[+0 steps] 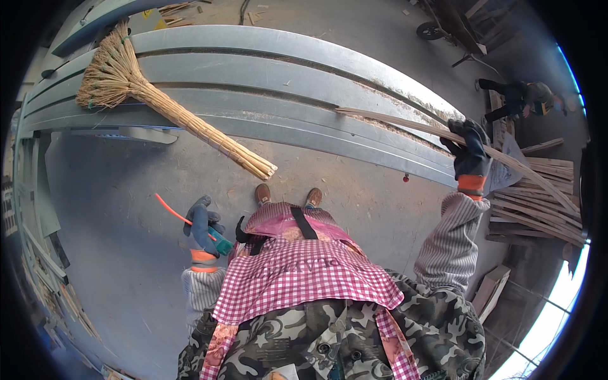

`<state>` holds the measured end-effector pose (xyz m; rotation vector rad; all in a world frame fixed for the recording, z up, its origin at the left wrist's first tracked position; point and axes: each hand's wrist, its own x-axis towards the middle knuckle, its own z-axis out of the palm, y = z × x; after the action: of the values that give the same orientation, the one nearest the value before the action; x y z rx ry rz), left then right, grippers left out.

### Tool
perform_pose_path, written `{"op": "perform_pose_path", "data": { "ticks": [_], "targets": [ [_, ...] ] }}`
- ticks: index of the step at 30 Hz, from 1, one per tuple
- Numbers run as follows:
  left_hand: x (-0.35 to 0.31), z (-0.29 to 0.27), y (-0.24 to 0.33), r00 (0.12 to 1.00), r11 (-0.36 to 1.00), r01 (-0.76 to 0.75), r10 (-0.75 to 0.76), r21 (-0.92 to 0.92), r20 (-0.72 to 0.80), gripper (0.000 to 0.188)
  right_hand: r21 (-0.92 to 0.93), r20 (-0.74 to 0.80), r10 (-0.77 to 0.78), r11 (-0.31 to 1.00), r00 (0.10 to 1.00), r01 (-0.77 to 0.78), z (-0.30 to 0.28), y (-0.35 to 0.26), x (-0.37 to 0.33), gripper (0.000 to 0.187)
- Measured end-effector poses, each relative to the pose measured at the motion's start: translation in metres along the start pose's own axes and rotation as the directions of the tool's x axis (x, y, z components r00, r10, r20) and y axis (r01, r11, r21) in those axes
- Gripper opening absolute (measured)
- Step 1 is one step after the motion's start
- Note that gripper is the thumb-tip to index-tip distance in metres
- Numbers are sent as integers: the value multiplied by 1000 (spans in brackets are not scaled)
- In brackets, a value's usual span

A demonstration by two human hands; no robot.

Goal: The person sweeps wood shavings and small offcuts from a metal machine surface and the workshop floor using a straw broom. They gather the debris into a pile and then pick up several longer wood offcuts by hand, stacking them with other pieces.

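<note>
My right hand (470,149), in a dark glove with an orange cuff, is closed around a long thin wooden strip (399,121). One end of the strip rests over the grey metal rails (253,71); the other reaches toward a stack of strips at the right. Low on the left, my left hand (204,221), gloved the same way, is closed on a tool with a green handle (221,244) and a thin, curved orange strip (172,209); its exact kind is unclear. A straw broom (183,120) lies across the rails, its handle jutting over the near edge.
Several wooden strips (538,196) are stacked at the right. Another person (529,98) is at the far right, near more wood. A wheeled cart (437,30) stands at the back right. Long pieces of material (69,304) lean along the left side. Sawdust is scattered about.
</note>
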<state>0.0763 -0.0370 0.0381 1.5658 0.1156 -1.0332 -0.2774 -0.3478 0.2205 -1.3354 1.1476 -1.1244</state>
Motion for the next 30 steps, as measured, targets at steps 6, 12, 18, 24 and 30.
{"op": "perform_pose_path", "data": {
  "ticks": [6,12,18,24,30],
  "targets": [
    [23,21,1,985,999,-29,23,31,170,33,-166,-354,-27,986,935,-35,-83,-39,-29,30],
    [18,31,2,984,999,-19,12,42,177,34,76,-35,-109,991,993,111,-26,-23,-28,28],
    [3,39,-10,986,995,-103,100,15,137,34,-374,83,-287,879,954,296,-57,-1,-11,14],
    [-28,61,-28,990,997,-80,76,25,119,34,-157,-275,-30,987,961,-14,-139,-34,-17,23],
    [-49,69,-26,988,995,-94,89,28,128,33,215,138,-88,975,986,57,-45,2,-16,23]
  ]
}}
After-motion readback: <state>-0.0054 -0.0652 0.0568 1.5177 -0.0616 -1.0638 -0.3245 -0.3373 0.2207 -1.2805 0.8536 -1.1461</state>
